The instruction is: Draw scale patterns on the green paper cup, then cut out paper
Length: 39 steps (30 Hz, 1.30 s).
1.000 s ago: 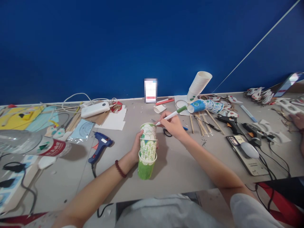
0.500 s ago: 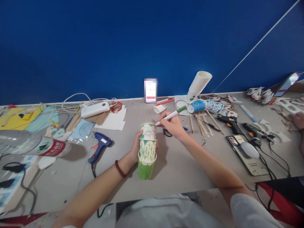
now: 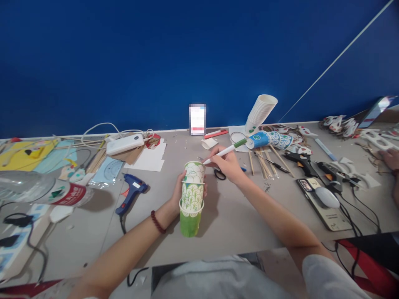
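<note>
My left hand (image 3: 178, 190) wraps around the upper part of a column of joined paper cups (image 3: 191, 198), with some of its fingers hidden behind them. The cups carry green scale and plant patterns, and the lowest one is solid green. In my right hand (image 3: 227, 164) is a white marker (image 3: 222, 153) with a green end, pinched like a pen. Its tip is at the right side of the top cup's rim; whether it touches is too small to tell. Scissors (image 3: 220, 174) lie partly hidden behind my right hand.
A blue glue gun (image 3: 132, 192) and a plastic bottle (image 3: 43, 189) lie to the left. Farther right are blue decorated cups (image 3: 261, 139), a leaning stack of white cups (image 3: 262, 112) and a phone (image 3: 326, 205) under a white mouse. Another person's hand (image 3: 391, 158) rests at the right edge.
The cup column has shifted slightly left and tilted a little in my left hand. The marker has moved slightly, its green end a touch farther right.
</note>
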Available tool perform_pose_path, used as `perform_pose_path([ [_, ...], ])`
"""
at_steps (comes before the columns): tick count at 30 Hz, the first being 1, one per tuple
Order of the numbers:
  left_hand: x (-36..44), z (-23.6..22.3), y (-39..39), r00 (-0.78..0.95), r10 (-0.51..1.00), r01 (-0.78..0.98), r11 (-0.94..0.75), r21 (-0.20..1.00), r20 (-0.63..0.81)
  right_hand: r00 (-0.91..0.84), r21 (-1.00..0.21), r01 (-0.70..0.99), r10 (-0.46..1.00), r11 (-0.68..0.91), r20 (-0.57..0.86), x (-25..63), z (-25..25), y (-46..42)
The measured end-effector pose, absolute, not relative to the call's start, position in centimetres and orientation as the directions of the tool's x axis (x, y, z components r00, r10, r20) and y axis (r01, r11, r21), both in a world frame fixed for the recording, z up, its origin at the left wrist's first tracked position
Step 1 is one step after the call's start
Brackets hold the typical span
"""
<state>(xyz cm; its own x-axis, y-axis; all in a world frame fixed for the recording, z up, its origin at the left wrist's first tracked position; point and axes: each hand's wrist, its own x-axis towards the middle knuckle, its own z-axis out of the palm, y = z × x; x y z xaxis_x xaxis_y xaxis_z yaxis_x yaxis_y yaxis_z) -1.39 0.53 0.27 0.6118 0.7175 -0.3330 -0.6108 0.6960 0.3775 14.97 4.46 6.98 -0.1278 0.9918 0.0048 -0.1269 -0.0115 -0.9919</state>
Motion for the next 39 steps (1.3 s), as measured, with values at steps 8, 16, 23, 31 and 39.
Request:
perform_pose_path([
  [8,-1.2,1.2,0.5,0.638,0.650,-0.548,0.760,0.350,-0.413,-0.075,-0.977,-0.205,0.994,0.065,0.082,15.3,7.0,4.7],
  [16,-1.2,1.4,0.0,0.707,0.644,-0.551,0.760,0.343,-0.292,-0.094,-0.971,-0.233,0.992,0.059,0.083,14.8,7.2,4.3],
  [23,-1.0,1.4,-0.2,0.703,0.655,-0.544,0.746,0.384,-0.276,-0.105,-0.976,-0.207,0.991,0.062,0.085,14.7,7.1,4.1],
  [31,-1.1,1.5,-0.1,0.675,0.672,-0.545,0.732,0.407,-0.304,-0.085,-0.991,0.033,0.988,0.132,0.129,15.1,6.9,4.2],
  [39,-1.0,1.5,-0.1,0.666,0.674,-0.544,0.733,0.409,-0.322,-0.078,-0.972,0.173,0.986,0.158,0.147,14.9,7.2,4.0],
])
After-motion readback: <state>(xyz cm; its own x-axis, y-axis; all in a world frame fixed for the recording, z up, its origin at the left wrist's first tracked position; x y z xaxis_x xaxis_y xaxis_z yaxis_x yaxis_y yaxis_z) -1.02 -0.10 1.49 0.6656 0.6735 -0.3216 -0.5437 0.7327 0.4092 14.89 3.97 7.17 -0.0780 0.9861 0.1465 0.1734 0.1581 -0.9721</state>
